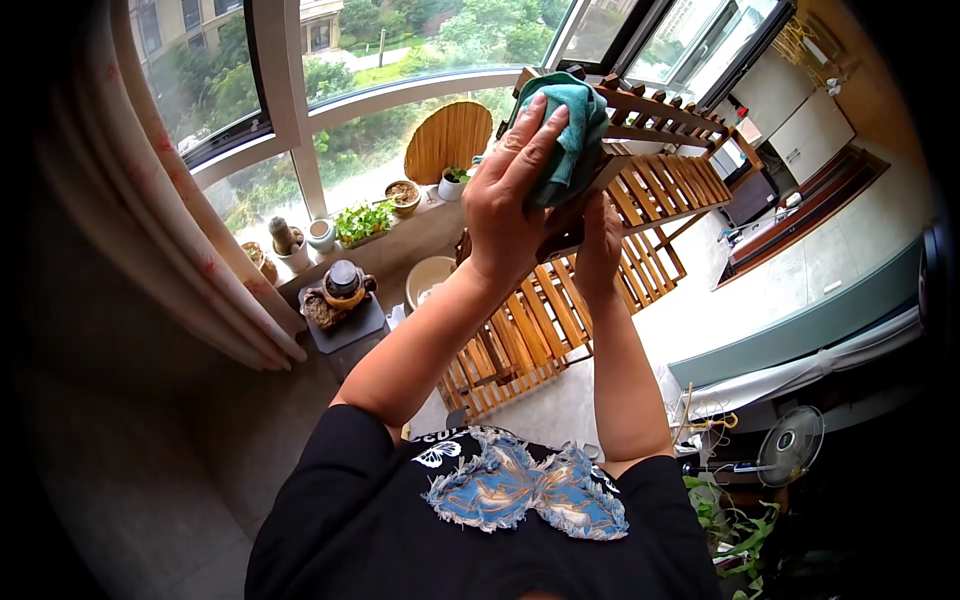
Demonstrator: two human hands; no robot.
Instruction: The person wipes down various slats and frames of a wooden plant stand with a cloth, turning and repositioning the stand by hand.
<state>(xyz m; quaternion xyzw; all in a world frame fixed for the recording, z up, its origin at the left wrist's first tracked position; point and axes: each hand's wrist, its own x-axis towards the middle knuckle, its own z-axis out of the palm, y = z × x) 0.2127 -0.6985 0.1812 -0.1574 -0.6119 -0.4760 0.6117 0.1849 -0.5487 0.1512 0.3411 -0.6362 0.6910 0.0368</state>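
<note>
A folded green cloth lies against the top end of a slatted wooden rack. My left hand is pressed on the cloth, its fingers pointing up and lying over the cloth's left part. Just below and to the right, my right hand is raised against the underside of the rack's dark wooden end piece, fingers pointing up; its fingertips are partly hidden behind the wood. More slatted shelves of the rack extend below and to the right of both hands.
Potted plants and a round wooden board line the windowsill. A dark stand holds a brown ornament at the left, near a pale bucket. Curtains hang far left; a fan stands lower right.
</note>
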